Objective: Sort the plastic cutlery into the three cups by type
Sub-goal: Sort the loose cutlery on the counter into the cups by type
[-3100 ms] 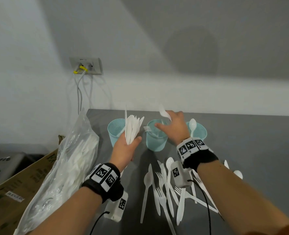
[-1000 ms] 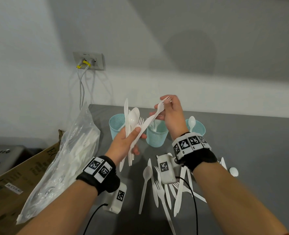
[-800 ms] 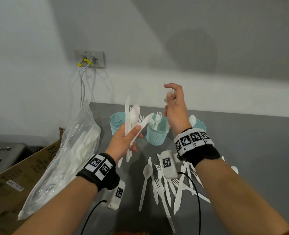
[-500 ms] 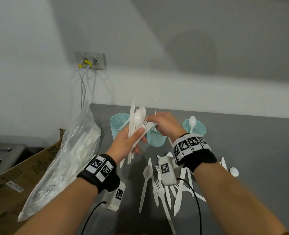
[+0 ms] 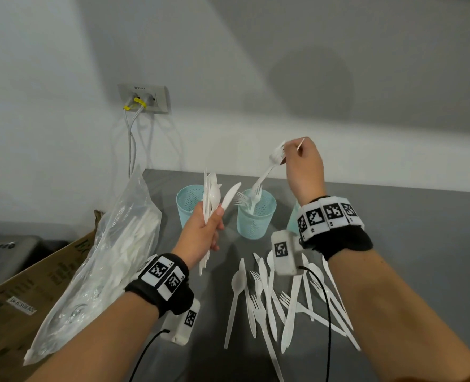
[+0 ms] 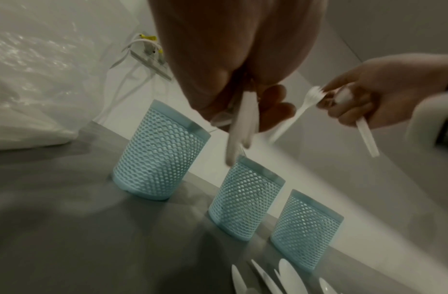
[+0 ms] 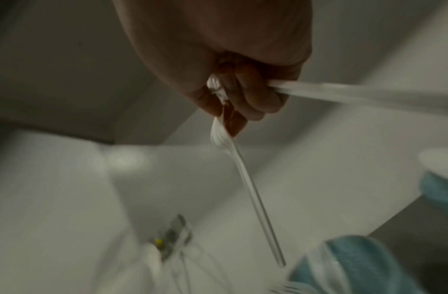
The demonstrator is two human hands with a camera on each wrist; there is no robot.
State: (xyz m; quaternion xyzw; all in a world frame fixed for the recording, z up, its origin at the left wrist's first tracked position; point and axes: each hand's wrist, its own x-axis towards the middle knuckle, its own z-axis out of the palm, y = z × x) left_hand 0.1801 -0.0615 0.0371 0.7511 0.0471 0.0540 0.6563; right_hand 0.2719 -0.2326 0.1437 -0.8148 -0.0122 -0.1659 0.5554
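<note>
My left hand [image 5: 214,216] grips an upright bundle of white knives and a spoon [image 5: 211,194] in front of the left mesh cup [image 5: 187,201]. My right hand [image 5: 286,158] is raised above the middle cup [image 5: 256,221]. It pinches a white fork [image 5: 267,172] by its tines, handle hanging towards that cup, where other forks stand. A second white handle [image 6: 366,135] sticks out of the same fist. The right cup [image 5: 293,220] is mostly hidden behind my right wrist. In the left wrist view all three cups [image 6: 245,201] stand in a row.
Several loose white forks, knives and spoons [image 5: 269,299] lie on the grey table [image 5: 421,244] below my right wrist. A clear bag of cutlery [image 5: 110,255] leans at the table's left edge over a cardboard box [image 5: 21,293]. A wall socket with cables [image 5: 144,99] is behind.
My right hand was at the bundle in my left hand half a second ago. It has since risen up and to the right with a fork. My left hand barely moved.
</note>
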